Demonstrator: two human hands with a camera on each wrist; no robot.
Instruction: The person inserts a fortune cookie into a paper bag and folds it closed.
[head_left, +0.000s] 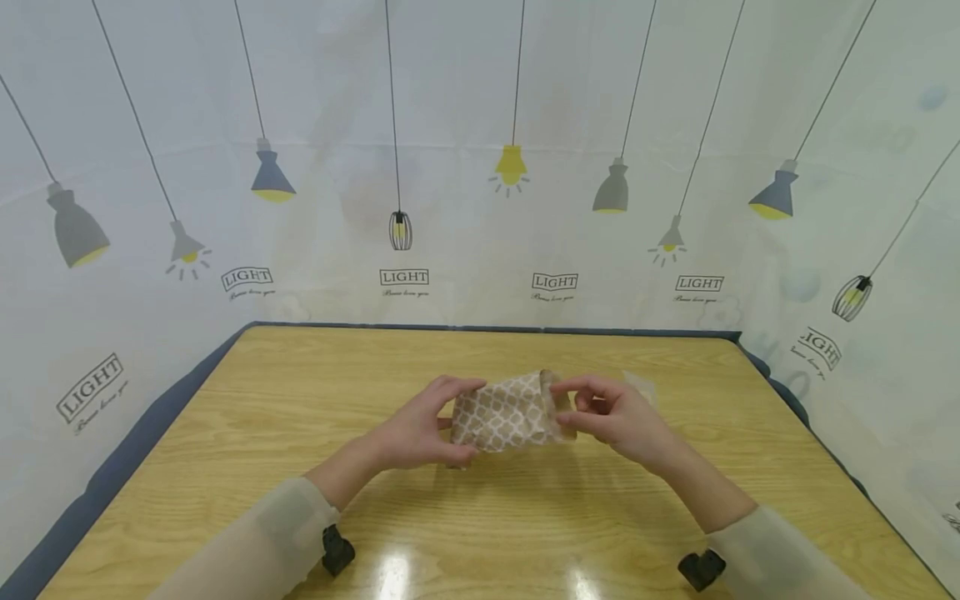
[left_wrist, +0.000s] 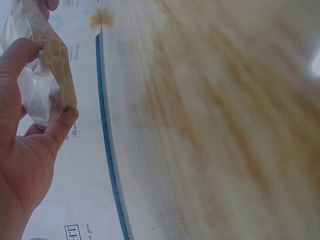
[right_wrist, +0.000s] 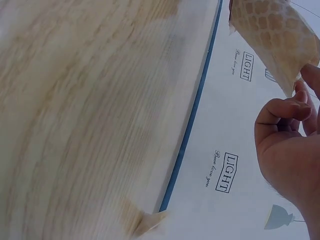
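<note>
A brown packet with a white lattice pattern (head_left: 502, 414) is held between both hands above the wooden table. My left hand (head_left: 416, 425) grips its left end, thumb at the lower edge and fingers at the upper one. In the left wrist view a white crumpled surface of the packet (left_wrist: 42, 92) shows between the thumb and fingers of the left hand (left_wrist: 30, 150). My right hand (head_left: 618, 417) pinches the right end, where the edge looks folded. The right wrist view shows the right hand (right_wrist: 292, 145) with fingers bent at a corner of the patterned packet (right_wrist: 277, 35).
On the wooden table (head_left: 262, 433), a pale translucent piece (head_left: 640, 387) lies just behind my right hand. Past the table's dark blue edge (head_left: 465, 327) hangs a white curtain (head_left: 465, 100) printed with lamps. Both sleeves carry a small black device near the wrist.
</note>
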